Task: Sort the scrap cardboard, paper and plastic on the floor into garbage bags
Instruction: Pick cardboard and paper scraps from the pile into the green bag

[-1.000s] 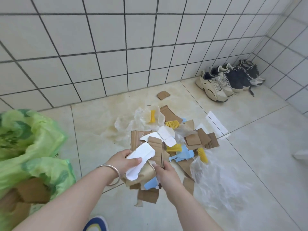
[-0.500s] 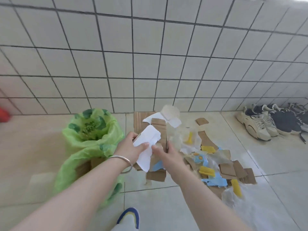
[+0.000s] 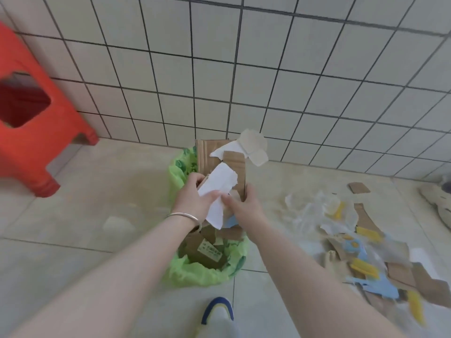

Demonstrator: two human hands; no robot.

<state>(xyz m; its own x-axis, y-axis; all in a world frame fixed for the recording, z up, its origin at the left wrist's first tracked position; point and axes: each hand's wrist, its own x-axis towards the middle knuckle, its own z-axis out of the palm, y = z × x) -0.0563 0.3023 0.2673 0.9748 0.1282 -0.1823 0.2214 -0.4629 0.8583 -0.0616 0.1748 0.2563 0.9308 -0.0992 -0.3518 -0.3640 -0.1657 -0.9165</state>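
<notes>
Both hands hold one mixed bundle of scrap [image 3: 227, 164] above the open green garbage bag [image 3: 195, 274]: brown cardboard strips, torn white paper and a bit of blue. My left hand [image 3: 192, 198], with a silver bangle on its wrist, grips the bundle's left side with the thumb on the white paper. My right hand [image 3: 244, 206] clasps the right side. Cardboard pieces [image 3: 207, 250] lie inside the bag. A pile of scrap [image 3: 361, 250] with cardboard, clear plastic, yellow and blue pieces lies on the floor to the right.
A red plastic stool [image 3: 31, 113] stands at the left by the tiled wall. A lone cardboard piece [image 3: 358, 187] lies near the wall on the right. Shoes [image 3: 436, 203] sit at the right edge. My own shoe [image 3: 217, 311] is just below the bag.
Both hands lifted the bundle off the pile and carried it left until it hangs over the green bag. The view swung left, bringing the red stool in.
</notes>
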